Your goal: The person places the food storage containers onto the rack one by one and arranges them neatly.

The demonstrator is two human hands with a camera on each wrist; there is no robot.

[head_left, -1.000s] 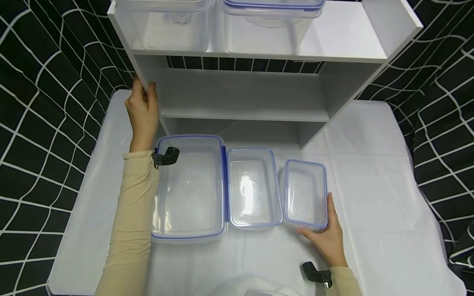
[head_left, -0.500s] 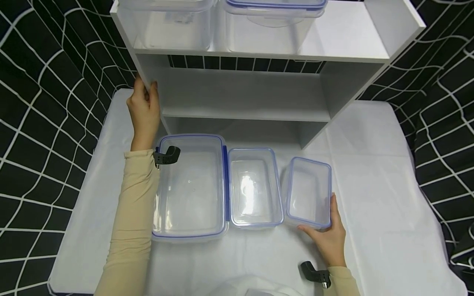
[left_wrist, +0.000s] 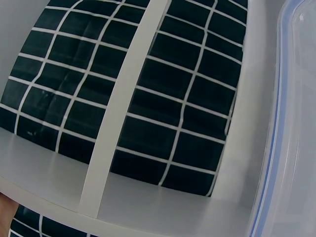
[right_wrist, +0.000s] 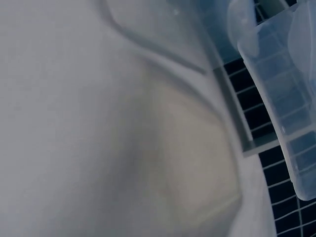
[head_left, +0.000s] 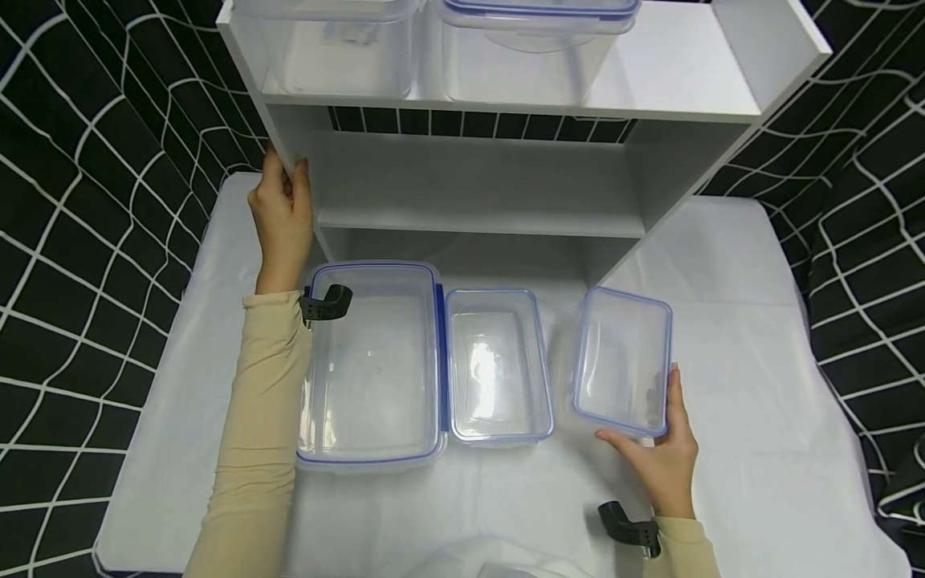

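My left hand (head_left: 282, 225) grips the left side panel (head_left: 249, 76) of a white shelf unit, thumb on the inner side, other fingers partly hidden. A bit of that hand (left_wrist: 6, 212) shows at the lower left of the left wrist view. At the right, my right hand (head_left: 661, 457) holds a small clear food container (head_left: 625, 361) with a pale blue rim by its near right corner, thumb at the front. The container is tilted above the white cloth. To its left lie a medium clear container (head_left: 499, 365) and a large blue-rimmed one (head_left: 372, 365).
Two big clear containers, one with a blue-edged lid (head_left: 538, 10), stand on the upper shelf (head_left: 679, 64). Below it is the middle shelf board (head_left: 477, 181). Black netted cloth (head_left: 94, 265) surrounds the table (head_left: 751, 449). Translucent white material (head_left: 491, 562) lies at the near edge.
My right hand has moved the small container right and away from me, apart from the medium one, turning it slightly. The left hand stays on the shelf panel.
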